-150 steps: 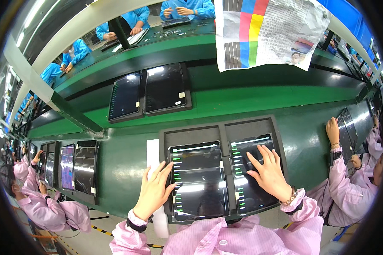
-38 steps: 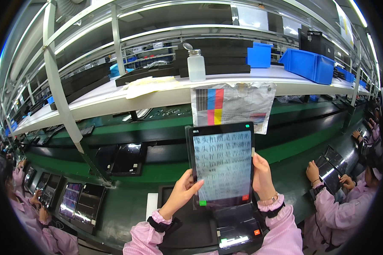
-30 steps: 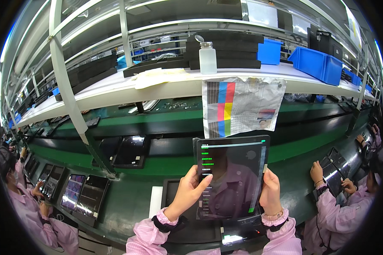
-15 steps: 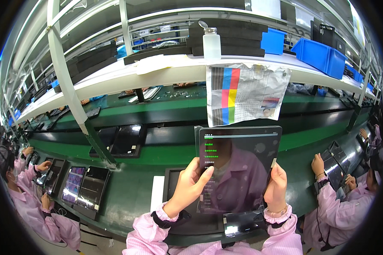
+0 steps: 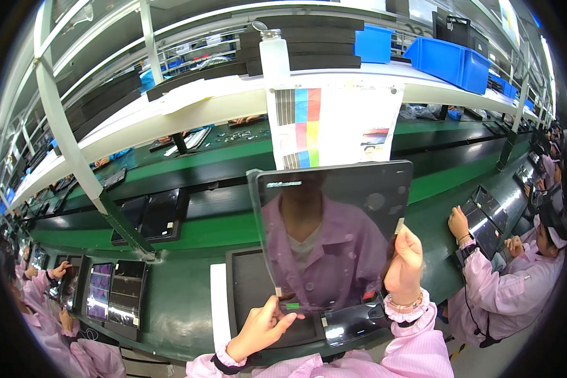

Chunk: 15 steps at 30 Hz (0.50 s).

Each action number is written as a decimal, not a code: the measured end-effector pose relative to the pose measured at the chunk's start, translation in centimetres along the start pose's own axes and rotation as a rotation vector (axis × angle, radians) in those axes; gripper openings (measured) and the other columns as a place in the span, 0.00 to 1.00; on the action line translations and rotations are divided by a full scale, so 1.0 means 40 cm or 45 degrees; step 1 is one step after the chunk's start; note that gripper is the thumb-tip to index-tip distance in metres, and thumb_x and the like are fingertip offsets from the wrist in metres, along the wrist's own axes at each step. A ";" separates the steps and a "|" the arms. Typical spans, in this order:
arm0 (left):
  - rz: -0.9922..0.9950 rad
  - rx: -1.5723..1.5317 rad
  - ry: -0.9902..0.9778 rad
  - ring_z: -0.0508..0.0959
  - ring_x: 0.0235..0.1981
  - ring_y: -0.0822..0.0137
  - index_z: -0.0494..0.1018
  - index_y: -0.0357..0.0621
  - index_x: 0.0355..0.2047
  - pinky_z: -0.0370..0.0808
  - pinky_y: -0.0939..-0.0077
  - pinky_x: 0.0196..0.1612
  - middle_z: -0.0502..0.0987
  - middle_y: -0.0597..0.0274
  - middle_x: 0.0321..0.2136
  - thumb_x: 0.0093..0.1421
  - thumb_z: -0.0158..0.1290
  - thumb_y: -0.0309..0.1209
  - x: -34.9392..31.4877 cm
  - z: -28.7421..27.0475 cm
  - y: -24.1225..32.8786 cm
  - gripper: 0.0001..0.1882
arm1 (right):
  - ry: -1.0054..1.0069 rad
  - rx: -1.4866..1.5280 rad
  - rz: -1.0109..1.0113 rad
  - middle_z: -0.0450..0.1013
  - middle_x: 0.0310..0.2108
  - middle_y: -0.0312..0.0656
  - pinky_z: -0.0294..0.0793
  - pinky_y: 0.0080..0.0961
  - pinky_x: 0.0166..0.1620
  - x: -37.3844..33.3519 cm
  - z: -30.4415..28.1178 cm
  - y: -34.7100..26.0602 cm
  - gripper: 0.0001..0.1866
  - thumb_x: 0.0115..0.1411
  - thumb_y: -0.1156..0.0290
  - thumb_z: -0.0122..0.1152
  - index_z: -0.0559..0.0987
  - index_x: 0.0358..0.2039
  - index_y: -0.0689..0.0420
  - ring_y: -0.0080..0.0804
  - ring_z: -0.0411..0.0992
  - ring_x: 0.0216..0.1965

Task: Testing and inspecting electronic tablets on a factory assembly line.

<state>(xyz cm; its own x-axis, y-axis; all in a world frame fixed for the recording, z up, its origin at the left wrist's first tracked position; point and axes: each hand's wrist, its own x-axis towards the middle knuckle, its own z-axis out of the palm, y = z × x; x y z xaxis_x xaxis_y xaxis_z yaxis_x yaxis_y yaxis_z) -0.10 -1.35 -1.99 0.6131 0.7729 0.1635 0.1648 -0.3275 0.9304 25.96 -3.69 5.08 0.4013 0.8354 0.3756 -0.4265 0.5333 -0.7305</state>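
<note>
The tablet (image 5: 321, 252) is glossy and mirror-smooth; the tray (image 5: 234, 277) at six o'clock looks matt and foam-like. The bench (image 5: 176, 296) is smooth with a soft sheen at seven, the sleeve (image 5: 416, 343) at five cloth. At one o'clock the chart (image 5: 341, 126) is paper, at twelve the bottle (image 5: 274, 60) translucent plastic, at two the bin (image 5: 450, 66) smooth plastic.

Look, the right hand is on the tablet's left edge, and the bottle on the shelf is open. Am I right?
Not quite: the head view shows the right hand on the right edge of the tablet. The bottle on the shelf is open.
</note>
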 end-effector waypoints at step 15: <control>-0.016 -0.016 0.140 0.71 0.18 0.77 0.64 0.30 0.40 0.67 0.82 0.22 0.80 0.59 0.24 0.64 0.48 0.29 -0.002 0.008 -0.025 0.12 | -0.207 -0.020 0.002 0.72 0.46 0.45 0.65 0.23 0.51 0.014 -0.008 0.022 0.21 0.67 0.64 0.45 0.69 0.50 0.69 0.28 0.69 0.47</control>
<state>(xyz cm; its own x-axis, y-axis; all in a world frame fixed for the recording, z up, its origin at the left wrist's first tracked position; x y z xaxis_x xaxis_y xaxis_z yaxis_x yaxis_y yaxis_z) -0.07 -1.28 -3.03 0.5223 0.8322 0.1862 0.1616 -0.3110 0.9366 26.07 -2.79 4.47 0.2635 0.8475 0.4608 -0.4142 0.5308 -0.7394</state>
